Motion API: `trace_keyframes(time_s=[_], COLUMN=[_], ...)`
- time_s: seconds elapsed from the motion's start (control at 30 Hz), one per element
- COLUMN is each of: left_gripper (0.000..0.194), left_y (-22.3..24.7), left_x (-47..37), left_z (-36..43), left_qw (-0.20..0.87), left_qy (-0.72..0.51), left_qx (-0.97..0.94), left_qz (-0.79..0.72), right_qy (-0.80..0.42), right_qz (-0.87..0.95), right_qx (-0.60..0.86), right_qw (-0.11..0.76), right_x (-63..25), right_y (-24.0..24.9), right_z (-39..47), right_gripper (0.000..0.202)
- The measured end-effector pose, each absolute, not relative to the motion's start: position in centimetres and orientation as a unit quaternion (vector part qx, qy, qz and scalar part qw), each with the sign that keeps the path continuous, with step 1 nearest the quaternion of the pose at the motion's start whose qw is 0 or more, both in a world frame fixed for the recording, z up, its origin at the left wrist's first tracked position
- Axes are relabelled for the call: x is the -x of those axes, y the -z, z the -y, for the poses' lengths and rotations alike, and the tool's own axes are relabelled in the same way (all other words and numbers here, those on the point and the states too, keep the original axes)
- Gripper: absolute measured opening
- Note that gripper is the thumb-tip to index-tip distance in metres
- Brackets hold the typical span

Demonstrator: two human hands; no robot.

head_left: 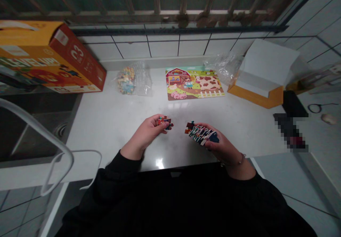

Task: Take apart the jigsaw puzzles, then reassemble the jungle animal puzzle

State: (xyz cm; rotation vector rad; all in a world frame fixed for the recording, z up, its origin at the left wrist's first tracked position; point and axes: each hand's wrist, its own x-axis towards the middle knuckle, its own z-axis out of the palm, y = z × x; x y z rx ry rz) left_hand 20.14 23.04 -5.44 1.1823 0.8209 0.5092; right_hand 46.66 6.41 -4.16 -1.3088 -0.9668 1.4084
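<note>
Between the thumb and fingers of my left hand (149, 132) are a few small jigsaw puzzle pieces (164, 122) with red and teal print. My right hand (222, 146) is wrapped round a thick stack of puzzle pieces (201, 134), their pale edges fanned out and dark blue backs partly showing. Both hands are raised over the white countertop, a short gap apart. Beyond them a farm picture board (195, 83) lies flat, printed with a barn, a cow and pigs. A clear bag of puzzle pieces (128, 80) lies to its left.
At the left stands a large orange box (50, 57) beside a dark sink (34, 123) with a grey hose (39, 125). An open yellow-and-white box (262, 75), crumpled clear plastic (226, 66) and a black item (294, 103) are at the right. A tiled wall (162, 47) closes the back.
</note>
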Motion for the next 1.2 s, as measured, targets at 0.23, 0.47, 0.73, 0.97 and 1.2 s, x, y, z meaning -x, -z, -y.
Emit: trace_keyframes(time_s=[0.23, 0.47, 0.73, 0.97, 1.2], left_gripper=[0.019, 0.024, 0.028, 0.030, 0.052], left_y=[5.6, 5.0, 5.2, 5.6, 6.1], left_x=[-22.7, -22.8, -22.6, -23.1, -26.2], left_z=[-21.6, -21.2, -21.2, -21.1, -18.5], left_qw=[0.579, 0.545, 0.517, 0.483, 0.542], left_qy=[-0.257, -0.243, -0.211, -0.201, -0.245], left_qx=[-0.678, -0.747, -0.786, -0.818, -0.746], left_qz=[-0.373, -0.295, -0.264, -0.237, -0.299], right_qy=[-0.401, -0.260, -0.202, -0.156, -0.193], right_qz=[0.648, 0.725, 0.717, 0.720, 0.716], right_qx=[0.529, 0.527, 0.543, 0.568, 0.536], right_qw=[0.373, 0.358, 0.387, 0.366, 0.404], right_x=[-44.9, -43.4, -42.9, -42.7, -42.3], right_y=[4.1, 6.3, 7.5, 7.8, 8.4], right_z=[-7.9, -8.8, -8.3, -8.6, -9.1], right_gripper=[0.087, 0.094, 0.110, 0.123, 0.136])
